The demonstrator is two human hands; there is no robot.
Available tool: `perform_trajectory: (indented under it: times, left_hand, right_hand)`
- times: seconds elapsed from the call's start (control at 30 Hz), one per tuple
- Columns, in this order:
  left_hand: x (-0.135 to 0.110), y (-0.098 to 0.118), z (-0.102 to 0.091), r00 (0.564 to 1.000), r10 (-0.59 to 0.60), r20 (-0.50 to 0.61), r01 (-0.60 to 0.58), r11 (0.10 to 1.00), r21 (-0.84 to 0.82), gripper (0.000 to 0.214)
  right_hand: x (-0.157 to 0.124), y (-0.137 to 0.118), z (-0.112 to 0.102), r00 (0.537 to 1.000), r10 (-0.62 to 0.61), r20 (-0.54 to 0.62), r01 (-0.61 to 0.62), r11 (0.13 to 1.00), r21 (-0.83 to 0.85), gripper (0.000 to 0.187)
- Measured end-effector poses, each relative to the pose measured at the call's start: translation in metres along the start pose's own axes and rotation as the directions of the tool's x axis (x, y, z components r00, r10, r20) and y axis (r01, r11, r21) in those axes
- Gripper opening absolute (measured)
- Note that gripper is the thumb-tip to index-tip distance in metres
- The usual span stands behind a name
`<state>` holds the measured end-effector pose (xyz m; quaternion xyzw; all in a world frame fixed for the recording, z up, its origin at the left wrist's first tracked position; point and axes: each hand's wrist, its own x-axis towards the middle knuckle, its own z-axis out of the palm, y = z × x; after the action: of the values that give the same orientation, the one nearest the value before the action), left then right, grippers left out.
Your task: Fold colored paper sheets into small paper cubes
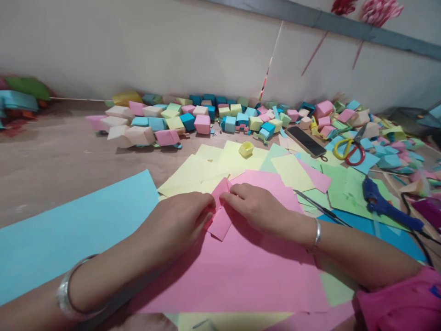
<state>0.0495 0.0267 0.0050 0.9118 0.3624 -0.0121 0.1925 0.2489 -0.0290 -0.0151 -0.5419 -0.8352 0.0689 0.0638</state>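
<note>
A small folded piece of pink paper (220, 225) is between my two hands, above a large pink sheet (255, 276). My left hand (182, 216) pinches its left edge with thumb and fingertips. From the other side, my right hand (257, 207) grips its upper right part, fingers bent against the fold. Part of the piece is hidden behind my fingers. Yellow sheets (193, 172) lie just beyond, with a small yellow paper box (245, 149) on them. To the left of my left hand spreads a large light blue sheet (86, 220).
Rows of folded paper boxes (202, 124) line the wall. On the right are a phone (306, 141), scissors with yellow and red handles (351, 149), a blue glue gun (389, 207) with a cord, and dark pointed scissors (320, 208) near my right wrist.
</note>
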Motion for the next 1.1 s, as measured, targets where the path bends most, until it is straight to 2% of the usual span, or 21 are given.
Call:
perform_trajectory:
  times: [0.07,0.13,0.2,0.3,0.4,0.47,0.53,0.67,0.73,0.83,0.93,1.1]
  left_hand:
    - [0.000,-0.001,-0.001,1.000,-0.020,0.012,0.018,0.992,0.122,0.020]
    - [-0.001,0.000,-0.002,0.999,-0.017,0.034,0.009,0.975,0.220,0.020]
    - [-0.002,0.001,-0.002,0.999,-0.002,0.054,-0.013,0.964,0.264,0.019]
    - [-0.003,0.001,0.001,0.999,0.037,0.029,-0.043,0.964,0.264,0.020]
    - [-0.005,0.001,0.005,0.996,0.092,-0.013,-0.086,0.968,0.236,0.019]
    - [-0.007,0.001,0.009,0.991,0.134,-0.028,-0.126,0.972,0.197,0.018]
    - [-0.009,0.002,0.013,0.982,0.184,-0.039,-0.177,0.975,0.138,0.017]
    - [-0.014,0.007,0.018,0.963,0.254,-0.094,-0.249,0.967,0.059,0.015]
    - [-0.015,0.011,0.017,0.965,0.253,-0.066,-0.246,0.965,0.090,0.014]
    - [-0.016,0.019,0.013,0.977,0.211,0.038,-0.215,0.955,0.205,0.013]
    - [-0.015,0.026,0.009,0.981,0.175,0.088,-0.192,0.945,0.264,0.014]
    - [-0.012,0.025,0.011,0.978,0.155,0.139,-0.184,0.955,0.234,0.017]
  right_hand:
    - [0.001,-0.004,-0.003,0.989,0.130,0.066,-0.136,0.986,0.097,0.026]
    - [0.001,-0.007,-0.008,0.977,0.193,0.088,-0.201,0.975,0.097,0.029]
    - [-0.001,-0.009,-0.016,0.986,0.154,0.068,-0.156,0.987,0.034,0.027]
    - [-0.011,-0.010,-0.025,0.998,-0.040,0.039,0.046,0.988,-0.149,0.025]
    - [-0.030,-0.010,-0.030,0.977,-0.163,0.136,0.198,0.932,-0.305,0.017]
    - [-0.042,-0.012,-0.030,0.963,-0.143,0.227,0.219,0.907,-0.359,0.015]
    - [-0.050,-0.016,-0.030,0.952,-0.122,0.281,0.230,0.891,-0.391,0.020]
    - [-0.050,-0.019,-0.031,0.945,-0.133,0.300,0.247,0.890,-0.384,0.023]
    - [-0.046,-0.018,-0.031,0.948,-0.147,0.281,0.245,0.902,-0.354,0.022]
    - [-0.041,-0.014,-0.030,0.957,-0.135,0.256,0.216,0.923,-0.319,0.022]
    - [-0.038,-0.013,-0.030,0.962,-0.056,0.267,0.148,0.929,-0.338,0.036]
    - [-0.033,-0.015,-0.031,0.953,0.118,0.280,0.006,0.915,-0.405,0.072]
